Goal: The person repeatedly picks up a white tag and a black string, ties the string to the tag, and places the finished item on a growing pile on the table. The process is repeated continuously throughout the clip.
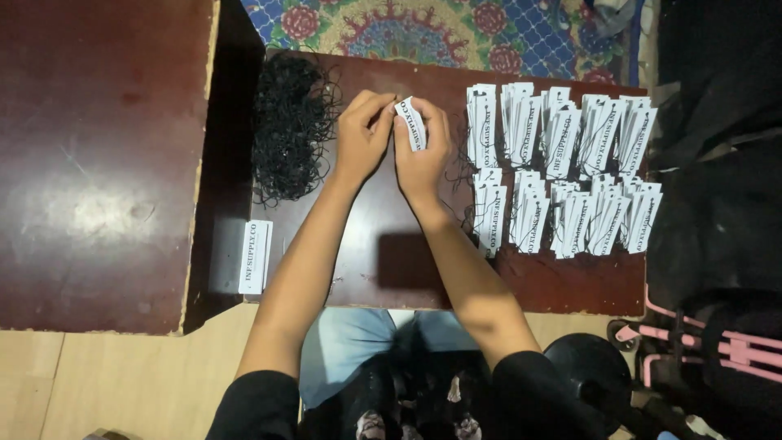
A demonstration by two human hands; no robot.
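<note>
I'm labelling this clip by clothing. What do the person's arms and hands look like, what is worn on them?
Both arms are bare from wrist to above the elbow, with black sleeves pushed or cut high. The left hand and right hand are bare: no gloves, rings, watch or bracelets visible.

Worktop: dark red-brown wood-look board, smooth, semi-gloss, dull sheen in the centre. Larger panel at 9 o'clock: same dark finish, glossier, scuffed, pale raw edge chipped along its right side. Tag pinched between left hand and right hand: white matt card or stiff paper, flat. Tag stacks at 3 o'clock: same white matt card, thin black strings through them. Cord bundle at 11 o'clock: thin black thread or elastic, matt, tangled. Lone tag pile at 8 o'clock: white card. Rug at 12 o'clock: woven cloth, floral pattern. Floor: pale, smooth wood-look. Sleeves: black matt cloth.
</note>
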